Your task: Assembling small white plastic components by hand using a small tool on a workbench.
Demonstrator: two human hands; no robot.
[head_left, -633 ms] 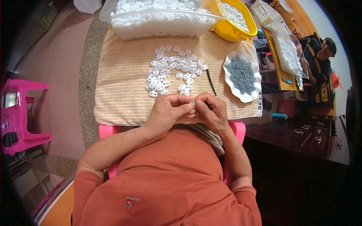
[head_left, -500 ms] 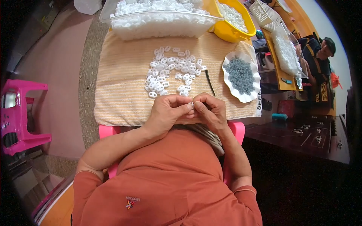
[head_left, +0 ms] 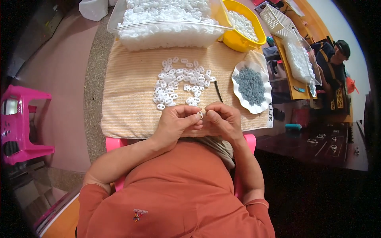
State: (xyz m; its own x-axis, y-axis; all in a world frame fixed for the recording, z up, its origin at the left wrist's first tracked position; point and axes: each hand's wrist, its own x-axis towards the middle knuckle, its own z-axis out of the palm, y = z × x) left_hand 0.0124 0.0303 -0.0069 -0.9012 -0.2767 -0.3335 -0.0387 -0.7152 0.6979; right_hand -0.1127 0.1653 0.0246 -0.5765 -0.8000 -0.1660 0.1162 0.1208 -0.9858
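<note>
right now both hands meet at the near edge of a striped towel [head_left: 127,87] spread over the table. the left hand [head_left: 174,123] has its thumb and forefinger pinched on a small white piece [head_left: 200,114], which sits at the fingertips, lifted in front of the body; its other fingers curl in underneath. the right hand [head_left: 226,122] comes in just beside it, thumb and forefinger drawn close together and pointing at the piece, but i cannot tell whether they grip anything

beyond the hands, loose white two-holed pieces [head_left: 170,79] lie on the towel in a rough arch, some of them overlapping. to their right a thin dark stick [head_left: 218,92] lies slantwise, its lower end near the right hand. further right, a wavy-edged white dish [head_left: 236,93] holds a heap of small grey parts [head_left: 249,85]. at the far edge stand a clear tub [head_left: 158,39] full of white pieces and, on its right, a yellow basin [head_left: 238,45] with more pale pieces in it. over to the right, another person [head_left: 331,59] sits by a second table
</note>
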